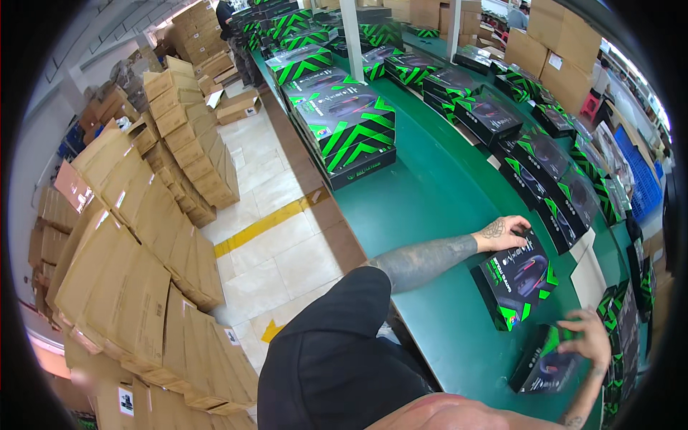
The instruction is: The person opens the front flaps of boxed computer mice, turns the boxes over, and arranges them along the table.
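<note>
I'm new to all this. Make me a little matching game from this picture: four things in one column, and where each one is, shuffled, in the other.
Things
1. left hand
2. right hand
3. yellow stripe
4. brown cartons

Places
A. piled along the left side of the picture
B. at the blurred lower box, near the picture's lower right
C. on the far end of the upper box, on the green table
D. across the pale floor tiles

Right pairs: 1-C, 2-B, 3-D, 4-A
</note>
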Available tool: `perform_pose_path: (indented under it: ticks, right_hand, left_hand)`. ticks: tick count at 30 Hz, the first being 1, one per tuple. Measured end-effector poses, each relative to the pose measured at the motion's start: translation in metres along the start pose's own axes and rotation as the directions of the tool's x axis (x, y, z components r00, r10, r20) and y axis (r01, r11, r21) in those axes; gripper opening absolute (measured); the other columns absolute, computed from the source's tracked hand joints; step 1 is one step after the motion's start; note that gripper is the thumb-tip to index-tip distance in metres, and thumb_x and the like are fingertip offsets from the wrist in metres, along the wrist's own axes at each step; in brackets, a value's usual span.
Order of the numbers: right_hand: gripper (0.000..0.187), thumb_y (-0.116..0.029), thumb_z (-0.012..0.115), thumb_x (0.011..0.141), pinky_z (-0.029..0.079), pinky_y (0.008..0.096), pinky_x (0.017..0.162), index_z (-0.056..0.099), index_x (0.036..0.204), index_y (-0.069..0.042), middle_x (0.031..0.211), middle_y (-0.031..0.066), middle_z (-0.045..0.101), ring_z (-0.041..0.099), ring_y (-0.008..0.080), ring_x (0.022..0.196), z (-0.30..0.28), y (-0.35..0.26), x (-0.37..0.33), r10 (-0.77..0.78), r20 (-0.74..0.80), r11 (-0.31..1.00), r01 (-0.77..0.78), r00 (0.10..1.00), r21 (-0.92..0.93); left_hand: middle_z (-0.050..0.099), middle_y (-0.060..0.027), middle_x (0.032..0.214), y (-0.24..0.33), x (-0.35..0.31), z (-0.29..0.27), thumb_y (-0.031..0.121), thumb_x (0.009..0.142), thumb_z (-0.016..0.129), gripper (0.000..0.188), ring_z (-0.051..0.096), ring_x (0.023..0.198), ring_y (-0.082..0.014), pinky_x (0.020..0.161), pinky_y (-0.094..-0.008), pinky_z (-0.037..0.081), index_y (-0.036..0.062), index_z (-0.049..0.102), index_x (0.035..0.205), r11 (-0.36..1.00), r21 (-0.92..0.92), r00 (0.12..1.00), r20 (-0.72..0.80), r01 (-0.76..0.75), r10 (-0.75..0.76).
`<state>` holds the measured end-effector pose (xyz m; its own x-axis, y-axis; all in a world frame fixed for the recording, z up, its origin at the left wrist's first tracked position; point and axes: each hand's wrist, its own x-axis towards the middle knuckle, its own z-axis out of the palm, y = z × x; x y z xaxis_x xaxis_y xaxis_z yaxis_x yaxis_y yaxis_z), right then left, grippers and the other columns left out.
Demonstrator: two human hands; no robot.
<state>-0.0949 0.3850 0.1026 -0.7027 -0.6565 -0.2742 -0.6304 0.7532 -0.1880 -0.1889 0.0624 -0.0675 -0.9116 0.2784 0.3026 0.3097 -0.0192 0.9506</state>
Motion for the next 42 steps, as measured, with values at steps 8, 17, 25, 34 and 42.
perform_pose_path:
  ticks: [8,17,25,34,42]
  right_hand:
    - [0.076,-0.026,0.071,0.074,0.028,0.0449,0.105,0.035,0.136,-0.002,0.140,0.0274,0.029,0.030,0.0396,0.129,0.121,-0.007,-0.055,0.599,-0.557,0.782,-0.569,0.576,0.253]
    - [0.035,-0.017,0.060,0.088,0.037,0.0318,0.097,0.053,0.117,0.001,0.116,0.0127,0.057,0.052,0.0211,0.110,0.156,0.018,-0.020,0.706,-0.648,0.701,-0.151,0.286,0.697]
    - [0.038,-0.019,0.069,0.074,0.043,0.0334,0.089,0.062,0.104,0.003,0.101,0.0140,0.064,0.060,0.0240,0.097,0.145,0.063,-0.044,0.489,-0.544,0.793,-0.089,0.682,0.602]
    - [0.020,-0.019,0.066,0.083,0.044,0.0209,0.072,0.066,0.091,-0.001,0.083,0.0018,0.064,0.056,0.0061,0.077,0.149,0.033,0.033,0.771,-0.334,0.318,0.127,0.542,0.940]
    - [0.027,-0.028,0.063,0.086,0.045,0.0228,0.073,0.065,0.082,-0.001,0.081,0.0038,0.064,0.056,0.0095,0.076,0.156,-0.014,0.031,0.777,-0.337,0.256,0.222,0.532,0.941]
  left_hand:
    - [0.037,-0.0145,0.139,0.006,-0.007,0.007,0.013,0.075,0.068,0.056,0.038,0.127,-0.0255,0.101,-0.0352,0.037,0.0082,0.049,0.127,0.993,0.068,0.976,0.206,-0.092,0.077]
    - [0.022,-0.0252,0.145,0.020,-0.011,-0.013,0.015,0.083,0.059,0.042,0.031,0.131,-0.0352,0.103,-0.0369,0.034,0.0153,0.053,0.124,0.916,0.365,0.952,0.302,-0.167,0.053]
    - [0.024,-0.0290,0.142,0.061,-0.074,-0.007,0.037,0.087,0.056,0.053,0.032,0.129,-0.0399,0.103,-0.0386,0.033,0.0110,0.044,0.132,0.784,0.598,0.937,0.343,-0.165,-0.065]
    - [0.022,-0.0299,0.139,0.097,-0.148,0.006,0.041,0.051,0.086,0.096,0.040,0.121,-0.0453,0.094,-0.0445,0.044,0.0112,0.044,0.132,0.612,0.785,0.980,0.181,-0.097,-0.077]
    - [0.062,-0.0179,0.106,0.102,-0.176,-0.015,0.044,0.053,0.083,0.083,0.063,0.095,-0.0285,0.080,-0.0345,0.051,-0.0002,0.055,0.117,0.470,0.876,0.990,0.048,-0.106,0.135]
